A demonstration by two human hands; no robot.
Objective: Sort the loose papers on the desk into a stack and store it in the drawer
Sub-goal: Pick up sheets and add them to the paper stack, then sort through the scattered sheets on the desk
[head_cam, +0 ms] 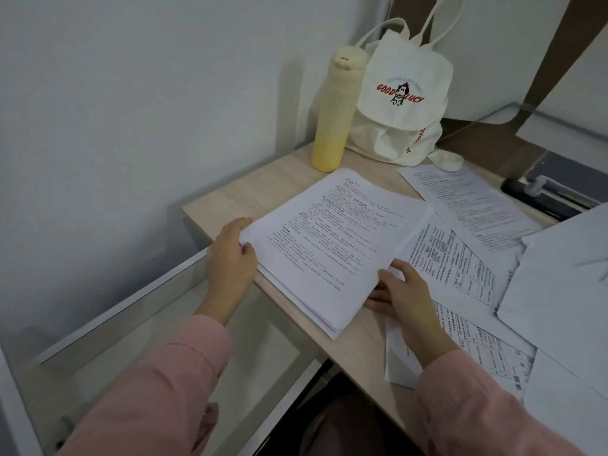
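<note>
A stack of printed white papers (332, 245) lies on the light wooden desk (263, 189), its near-left corner jutting over the desk's edge. My left hand (230, 258) grips the stack's left end, thumb on top. My right hand (404, 291) holds the stack's near-right corner, fingers under it. Several loose sheets (460, 258) lie spread across the desk to the right, some partly under the stack. The drawer (171, 340) stands pulled open below and left of the desk, its pale inside bare.
A yellow bottle (335, 113) and a white canvas bag (401, 103) stand at the desk's back by the wall. A dark device (552, 192) sits at the far right. The grey wall closes off the left side.
</note>
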